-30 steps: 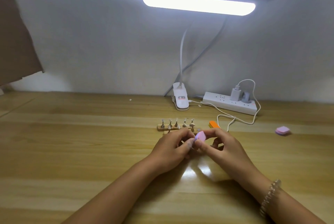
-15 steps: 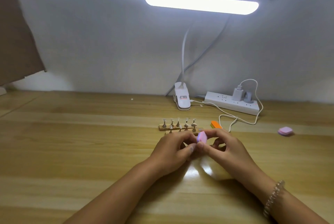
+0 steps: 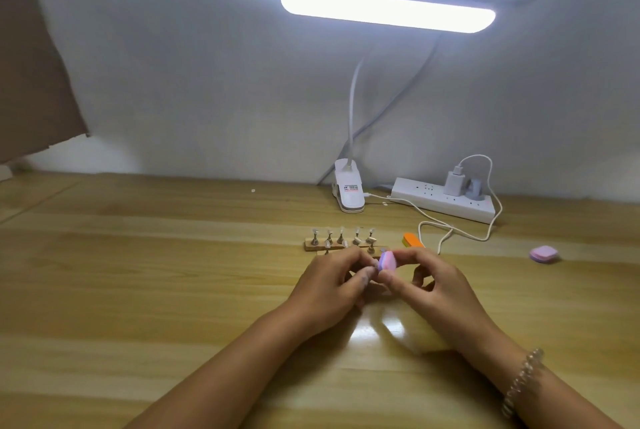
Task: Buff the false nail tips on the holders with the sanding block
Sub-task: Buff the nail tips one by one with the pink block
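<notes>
My right hand (image 3: 431,285) pinches a small pink sanding block (image 3: 491,259) between thumb and forefinger, just above the table. Its left face meets the fingertips of my left hand (image 3: 332,285), whose curled fingers pinch something tiny there; that thing is hidden. Behind both hands a wooden strip (image 3: 313,246) carries a row of metal holders with false nail tips (image 3: 356,236). A second row stands in front of it, partly covered by my left hand.
An orange block (image 3: 412,240) lies right of the holders. A second pink block (image 3: 543,253) sits far right. At the back stand a white clip lamp base (image 3: 349,194), a power strip (image 3: 443,202) and a looping white cable (image 3: 450,229). The lit lamp bar (image 3: 388,9) hangs overhead.
The pink block in my right hand has turned and shifted slightly against my left fingertips. Both hands stay in the same spot in front of the holders.
</notes>
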